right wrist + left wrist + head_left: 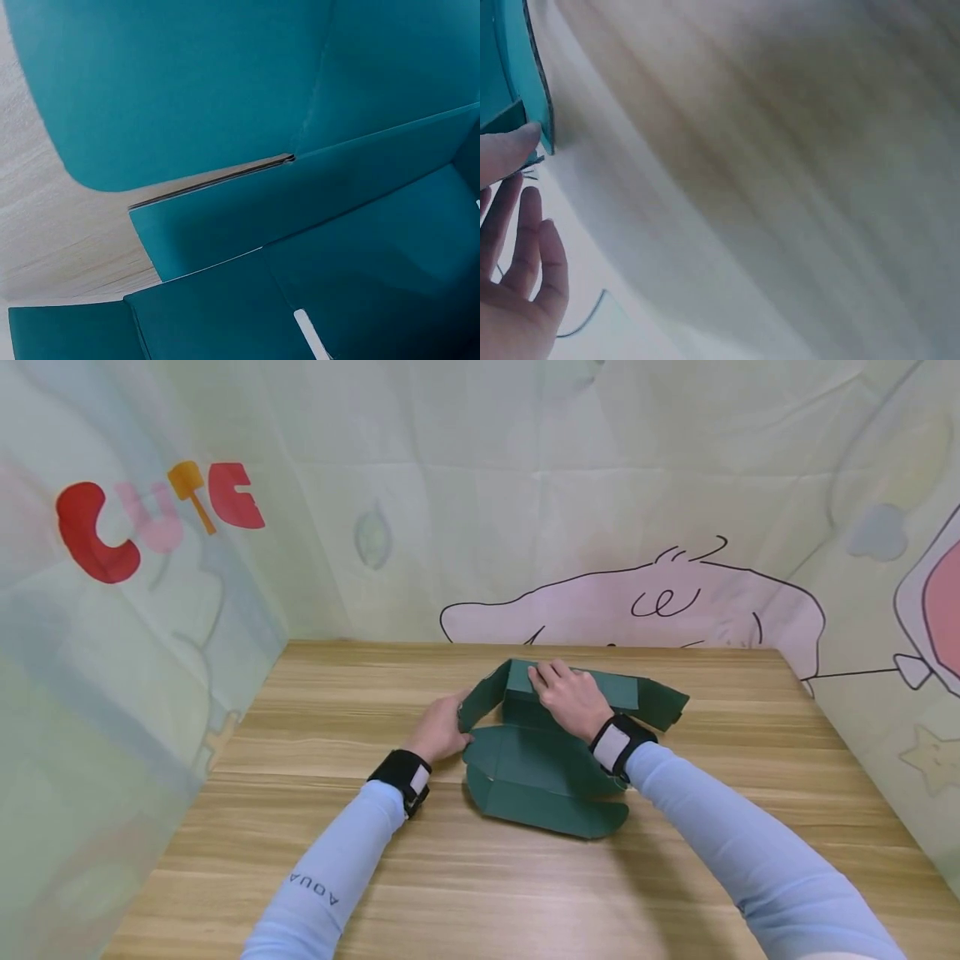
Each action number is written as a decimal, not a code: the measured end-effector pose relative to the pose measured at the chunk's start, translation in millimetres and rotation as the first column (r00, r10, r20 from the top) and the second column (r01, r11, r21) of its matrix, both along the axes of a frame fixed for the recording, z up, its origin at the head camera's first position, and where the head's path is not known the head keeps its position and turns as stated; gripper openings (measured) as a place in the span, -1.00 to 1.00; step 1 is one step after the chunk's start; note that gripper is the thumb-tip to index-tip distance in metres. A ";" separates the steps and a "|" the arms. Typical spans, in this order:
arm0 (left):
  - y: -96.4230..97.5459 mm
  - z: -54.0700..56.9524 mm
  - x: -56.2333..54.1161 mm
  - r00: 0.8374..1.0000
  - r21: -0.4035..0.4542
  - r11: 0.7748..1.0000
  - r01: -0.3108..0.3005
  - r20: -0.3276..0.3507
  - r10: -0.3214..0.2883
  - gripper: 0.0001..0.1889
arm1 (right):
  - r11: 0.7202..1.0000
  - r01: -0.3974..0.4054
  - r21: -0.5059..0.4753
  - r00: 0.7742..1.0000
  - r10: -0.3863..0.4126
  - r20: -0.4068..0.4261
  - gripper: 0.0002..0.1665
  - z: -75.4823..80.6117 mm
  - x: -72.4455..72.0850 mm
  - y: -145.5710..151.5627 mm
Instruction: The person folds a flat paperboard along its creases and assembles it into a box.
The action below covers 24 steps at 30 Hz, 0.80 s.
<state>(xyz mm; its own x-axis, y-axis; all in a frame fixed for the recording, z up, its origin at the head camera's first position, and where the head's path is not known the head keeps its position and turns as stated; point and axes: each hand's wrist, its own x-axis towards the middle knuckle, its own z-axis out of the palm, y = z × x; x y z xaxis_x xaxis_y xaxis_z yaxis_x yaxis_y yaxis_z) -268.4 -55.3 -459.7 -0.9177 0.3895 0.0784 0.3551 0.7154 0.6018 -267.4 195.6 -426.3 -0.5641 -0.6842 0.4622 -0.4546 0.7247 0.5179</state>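
Note:
A dark green cardboard box [551, 762] stands partly folded on the table, its flaps spread and its back panel raised. My left hand [438, 729] is at its left side. In the left wrist view, thumb and index finger of my left hand [514, 247] pinch the edge of a green flap [536, 82], the other fingers loosely bent. My right hand [573, 700] grips the raised back panel [615, 689] with bent fingers over it; its thumb is hidden. The right wrist view shows only green panels [165, 90], a fold and a slot, without the hand.
The wooden table [337, 693] ends at a back edge against a printed cloth backdrop [450, 527]. Side cloths hang along the left and right edges. A right side flap [662, 702] of the box sticks outward beyond my right hand.

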 end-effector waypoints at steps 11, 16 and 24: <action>7.2 2.7 -1.4 0.989 -0.027 0.990 0.142 0.049 -0.141 -0.19 | 1.000 0.003 0.000 1.000 -0.003 -0.001 -0.63 -0.9 0.5 0.4; 11.4 11.5 -2.4 0.971 0.029 0.983 0.183 0.153 -0.186 -0.06 | 1.000 -0.003 -0.009 1.000 0.003 -0.006 -0.63 -0.7 1.2 0.5; 21.0 19.8 -1.9 0.954 0.075 0.980 0.183 0.227 -0.195 -0.15 | 1.000 0.005 -0.001 1.000 -0.005 0.016 -0.62 1.2 1.7 0.1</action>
<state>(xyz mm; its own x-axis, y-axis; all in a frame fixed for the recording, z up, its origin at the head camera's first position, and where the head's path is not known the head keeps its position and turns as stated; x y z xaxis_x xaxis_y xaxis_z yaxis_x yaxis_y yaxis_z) -270.3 -34.2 -439.9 -0.8230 0.5586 -0.1027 0.3270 0.6139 0.7185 -265.7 195.7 -425.1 -0.5750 -0.6809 0.4536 -0.4593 0.7275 0.5097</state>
